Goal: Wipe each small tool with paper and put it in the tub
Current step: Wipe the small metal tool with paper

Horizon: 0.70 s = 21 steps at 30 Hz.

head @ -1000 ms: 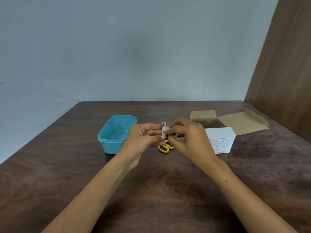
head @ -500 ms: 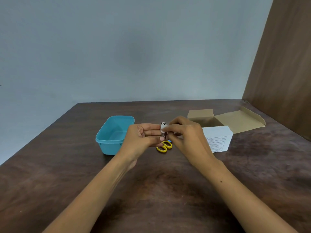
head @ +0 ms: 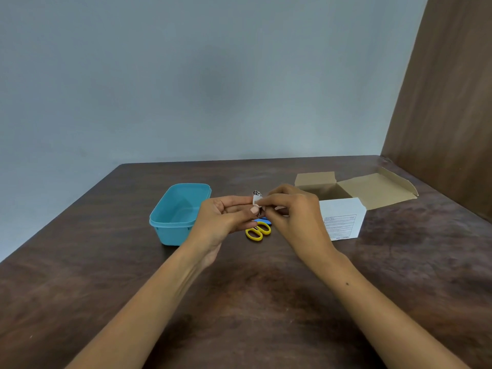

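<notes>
Above the middle of the table, my left hand (head: pixel 223 218) holds a small metal tool (head: pixel 257 193), a nail clipper by its look, whose tip pokes up between my hands. My right hand (head: pixel 292 211) pinches a small piece of white paper (head: pixel 256 201) against that tool. The turquoise tub (head: pixel 175 225) stands open just left of my left hand; no tool shows in the part of its inside that I can see. Yellow-handled scissors (head: pixel 257 231) lie on the table under my hands, with a blue item (head: pixel 265 222) beside them, mostly hidden.
An open white cardboard box (head: pixel 343 219) with brown flaps (head: pixel 372 190) spread out stands right of my hands. A brown wooden panel (head: pixel 447 115) rises along the table's right side. A grey wall closes the far edge.
My hands stay together on the tool and paper; my right fingers shift slightly along the tool. The view has drifted a little, so everything sits slightly left of where it was.
</notes>
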Each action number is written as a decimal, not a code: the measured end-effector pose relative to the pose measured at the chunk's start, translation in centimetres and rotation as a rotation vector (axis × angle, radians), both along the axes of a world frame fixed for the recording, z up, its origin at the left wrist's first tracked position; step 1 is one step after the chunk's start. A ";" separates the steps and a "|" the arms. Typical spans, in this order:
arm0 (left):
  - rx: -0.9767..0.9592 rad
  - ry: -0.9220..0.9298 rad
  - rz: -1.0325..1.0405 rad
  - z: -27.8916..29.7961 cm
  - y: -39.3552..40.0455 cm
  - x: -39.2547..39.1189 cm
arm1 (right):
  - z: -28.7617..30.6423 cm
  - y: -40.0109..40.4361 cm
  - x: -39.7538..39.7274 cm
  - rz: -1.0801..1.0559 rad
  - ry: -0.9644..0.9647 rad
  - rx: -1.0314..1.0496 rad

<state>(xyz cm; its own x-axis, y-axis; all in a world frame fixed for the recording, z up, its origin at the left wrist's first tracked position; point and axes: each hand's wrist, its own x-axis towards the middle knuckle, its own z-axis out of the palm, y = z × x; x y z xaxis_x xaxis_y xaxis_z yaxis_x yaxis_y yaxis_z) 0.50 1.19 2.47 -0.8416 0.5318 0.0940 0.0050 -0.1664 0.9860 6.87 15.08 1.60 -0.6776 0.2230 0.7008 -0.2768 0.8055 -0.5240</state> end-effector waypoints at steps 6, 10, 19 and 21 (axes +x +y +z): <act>0.043 -0.039 0.044 -0.3 0.3 0.1 | 0.3 -0.3 0.2 -0.049 -0.023 -0.304; 0.071 -0.103 0.062 -0.2 0.3 0.0 | 0.7 0.1 0.4 -0.023 0.026 -0.616; 0.052 -0.024 0.044 -0.5 0.2 0.1 | 0.5 -0.3 0.3 0.144 -0.207 -0.858; 0.053 0.006 0.043 -0.5 0.2 0.2 | 0.6 -0.2 0.5 0.174 -0.224 -0.938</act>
